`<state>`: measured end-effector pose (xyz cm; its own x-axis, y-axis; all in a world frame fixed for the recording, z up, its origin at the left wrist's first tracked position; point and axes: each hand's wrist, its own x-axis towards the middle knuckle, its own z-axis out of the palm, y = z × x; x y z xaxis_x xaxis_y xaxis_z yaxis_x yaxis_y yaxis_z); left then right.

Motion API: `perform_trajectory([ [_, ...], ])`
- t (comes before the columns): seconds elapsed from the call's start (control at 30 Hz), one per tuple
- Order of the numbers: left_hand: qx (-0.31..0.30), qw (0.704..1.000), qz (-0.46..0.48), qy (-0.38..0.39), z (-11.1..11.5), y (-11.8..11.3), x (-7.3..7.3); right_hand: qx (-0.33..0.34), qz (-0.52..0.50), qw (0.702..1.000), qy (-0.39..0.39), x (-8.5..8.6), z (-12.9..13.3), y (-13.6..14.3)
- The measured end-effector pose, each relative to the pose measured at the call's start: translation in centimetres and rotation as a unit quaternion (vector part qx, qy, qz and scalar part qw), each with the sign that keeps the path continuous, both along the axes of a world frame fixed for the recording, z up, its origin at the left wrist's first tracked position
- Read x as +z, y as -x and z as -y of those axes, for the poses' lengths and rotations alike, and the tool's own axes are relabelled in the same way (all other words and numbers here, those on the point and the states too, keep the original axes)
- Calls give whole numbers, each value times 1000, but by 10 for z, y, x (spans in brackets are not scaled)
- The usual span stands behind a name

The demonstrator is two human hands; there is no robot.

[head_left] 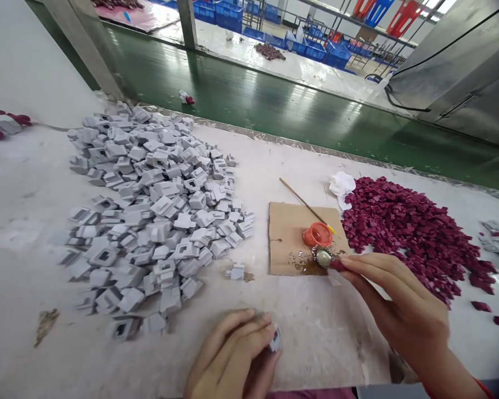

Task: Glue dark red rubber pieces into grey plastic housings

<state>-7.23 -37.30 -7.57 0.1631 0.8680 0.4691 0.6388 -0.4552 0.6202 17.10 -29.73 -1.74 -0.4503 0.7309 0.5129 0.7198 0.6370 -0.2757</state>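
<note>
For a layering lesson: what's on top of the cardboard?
Red cup, part of a stick, brown stains, apparently a small round object. Cardboard beneath the cup is hidden.

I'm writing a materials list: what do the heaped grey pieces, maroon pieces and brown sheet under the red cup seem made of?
Grey pieces: matt, perhaps plastic or ceramic; their even, dull surfaces leave it open.
Maroon pieces: possibly wax or plastic, from their solid colour and faint sheen.
Brown sheet: likely matt cardboard, by its tan colour and stains.
</note>
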Motion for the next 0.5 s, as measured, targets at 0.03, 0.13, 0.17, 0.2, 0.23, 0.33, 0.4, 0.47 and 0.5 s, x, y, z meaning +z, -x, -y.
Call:
perform_trajectory([
  [0.03, 10, 1000, 17, 12, 1, -1, 0, -11, -32, 999, 25, 0, 7, 4],
  [0.13, 6, 999, 49, 16, 2, -4, 0, 3, -120, 983, 143, -6, 33, 22],
  [0.17, 5, 998, 53, 15, 2, -4, 0, 21, -139, 975, 172, -9, 41, 29],
  [0.2, 5, 998, 56, 19, 2, -5, 1, 38, -149, 970, 188, -13, 48, 36],
  [0.23, 8, 998, 59, 24, 2, -5, 1, 51, -155, 968, 190, -17, 54, 42],
  [0.33, 10, 997, 69, 41, 2, -5, 3, 54, -158, 970, 174, -26, 64, 54],
  [0.4, 9, 996, 72, 52, 3, -5, 4, 52, -151, 971, 179, -29, 66, 55],
  [0.47, 7, 996, 71, 54, 4, -5, 4, 59, -143, 969, 191, -28, 66, 54],
  [0.5, 6, 996, 69, 52, 4, -5, 4, 64, -141, 968, 197, -28, 65, 53],
])
